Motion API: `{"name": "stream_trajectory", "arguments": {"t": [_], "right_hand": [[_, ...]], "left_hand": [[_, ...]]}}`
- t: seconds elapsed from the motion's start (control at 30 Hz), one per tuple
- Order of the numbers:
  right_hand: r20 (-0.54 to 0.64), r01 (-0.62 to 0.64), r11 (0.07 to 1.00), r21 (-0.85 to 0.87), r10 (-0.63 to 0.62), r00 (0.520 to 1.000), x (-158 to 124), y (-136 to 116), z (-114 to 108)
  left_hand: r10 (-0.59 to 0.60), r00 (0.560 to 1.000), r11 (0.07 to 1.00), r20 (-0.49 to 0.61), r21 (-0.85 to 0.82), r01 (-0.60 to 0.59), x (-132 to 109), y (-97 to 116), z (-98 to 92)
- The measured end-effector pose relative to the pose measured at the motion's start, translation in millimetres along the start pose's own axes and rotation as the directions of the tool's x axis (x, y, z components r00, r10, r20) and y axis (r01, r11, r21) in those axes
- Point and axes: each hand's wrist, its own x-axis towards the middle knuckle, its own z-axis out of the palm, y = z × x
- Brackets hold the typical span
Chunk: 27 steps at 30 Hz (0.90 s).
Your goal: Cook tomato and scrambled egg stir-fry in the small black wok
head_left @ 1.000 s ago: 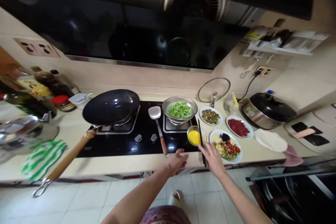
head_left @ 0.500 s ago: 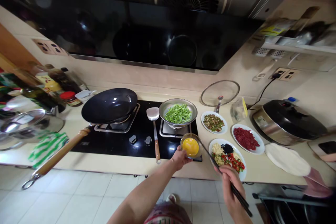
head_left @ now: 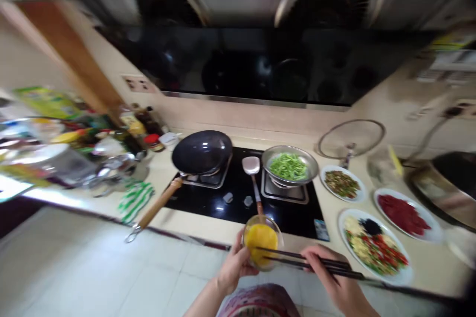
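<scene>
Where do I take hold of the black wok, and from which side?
Probably best by the wooden handle, coming from the front: it is long and slim, and slants out from the black wok past the front edge of the counter. The left hand is nearer, but holds the clear bowl.

The left hand holds a glass bowl of yellow liquid near the front edge of the surface. The right hand grips dark chopsticks, their tips in the liquid. Beyond, a wok and a metal bowl of cut greens sit on the stove, a spatula between them. Three plates of food lie to the right.
</scene>
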Motion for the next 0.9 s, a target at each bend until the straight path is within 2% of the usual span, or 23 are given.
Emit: {"name": "stream_trajectory", "arguments": {"t": [0.07, 0.17, 0.23, 0.33, 0.47, 0.53, 0.63, 0.73, 0.8, 0.9], "right_hand": [[0.019, 0.004, 0.997, 0.08, -0.006, 1.0, 11.4, -8.5, 28.7], [0.15, -0.015, 0.982, 0.191, -0.014, 0.989, 23.4, -21.7, 77.7], [0.163, -0.027, 0.974, 0.227, -0.011, 0.986, 25.8, -30.2, 113.6], [0.171, -0.016, 0.972, 0.233, -0.025, 0.985, 24.4, -41.8, 170.9], [0.189, 0.065, 0.967, 0.248, -0.114, 0.975, 27.1, -64.8, 242.1], [0.273, 0.073, 0.962, 0.264, -0.147, 0.951, 32.8, -83.4, 270.0], [0.411, 0.113, 0.955, 0.276, -0.224, 0.884, 44.2, -115.5, 301.9], [0.392, 0.219, 0.943, 0.252, -0.306, 0.867, 57.0, -143.4, 325.5], [0.436, 0.243, 0.931, 0.271, -0.344, 0.832, 66.5, -158.7, 337.0], [0.483, 0.253, 0.917, 0.309, -0.38, 0.789, 83.8, -180.7, 346.8]], "left_hand": [[0.002, 0.999, 0.999, -0.042, -0.053, -0.005, -17.9, -1.8, -29.7], [-0.017, 0.99, 0.988, -0.139, -0.154, -0.005, -43.2, -4.5, -74.4], [-0.025, 0.978, 0.981, -0.206, -0.195, -0.016, -59.7, -6.3, -104.9], [-0.017, 0.953, 0.977, -0.303, -0.207, -0.048, -83.4, -9.9, -152.7], [-0.001, 0.913, 0.964, -0.408, -0.243, -0.108, -116.0, -13.8, -214.6], [-0.007, 0.881, 0.961, -0.473, -0.246, -0.124, -133.1, -12.4, -241.7], [-0.047, 0.834, 0.972, -0.55, -0.219, -0.09, -155.3, -6.3, -276.2], [-0.088, 0.793, 0.965, -0.603, -0.248, -0.082, -167.1, -0.4, -304.2], [-0.078, 0.79, 0.927, -0.608, -0.335, -0.166, -168.4, 1.7, -319.2], [-0.006, 0.802, 0.767, -0.597, -0.517, -0.379, -166.4, 5.2, -335.3]]}}
